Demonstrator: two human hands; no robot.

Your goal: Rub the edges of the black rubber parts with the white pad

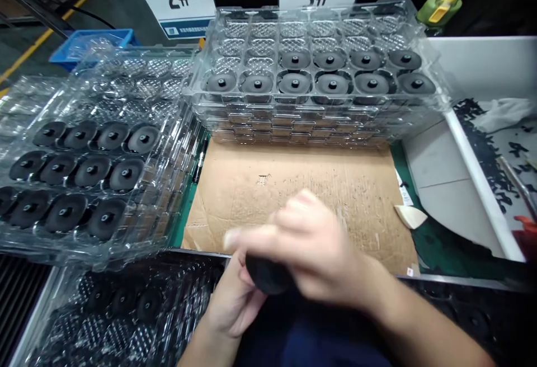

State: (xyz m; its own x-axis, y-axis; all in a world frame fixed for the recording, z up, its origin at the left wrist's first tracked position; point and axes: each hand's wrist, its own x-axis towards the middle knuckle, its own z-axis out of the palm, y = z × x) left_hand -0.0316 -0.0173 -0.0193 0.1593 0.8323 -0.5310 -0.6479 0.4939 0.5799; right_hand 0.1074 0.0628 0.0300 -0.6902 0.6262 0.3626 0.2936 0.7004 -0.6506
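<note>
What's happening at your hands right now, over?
Left hand gripping black round part. Right hand across it, blurred; its hold unclear. Transparent tray stack beyond the cardboard sheet, apart from both hands.

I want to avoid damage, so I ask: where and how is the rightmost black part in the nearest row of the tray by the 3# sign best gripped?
Probably pinch the black part by its raised centre knob, coming straight from above: the knob stands up, while the clear tray surrounds the edge with its pocket.
</note>
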